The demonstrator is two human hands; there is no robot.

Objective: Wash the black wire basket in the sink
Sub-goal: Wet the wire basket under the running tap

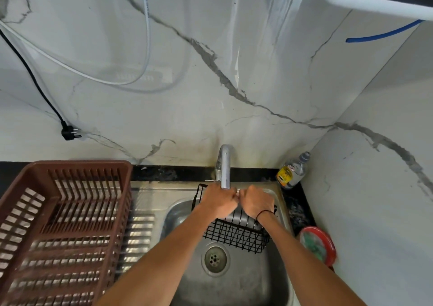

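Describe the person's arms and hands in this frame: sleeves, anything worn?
Both forearms are bare, with no sleeves in view and no gloves. The right hand has a thin black band around its wrist. The left hand shows nothing on its wrist. A small pale glint sits between the hands; whether it is a ring cannot be told.

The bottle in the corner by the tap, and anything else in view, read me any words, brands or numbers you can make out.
Bottle: yellow label with print, too small and blurred to read.
Red round container right of the sink: no legible text.
White tube on the wall: faint marks, unreadable.
Nothing else carries text.
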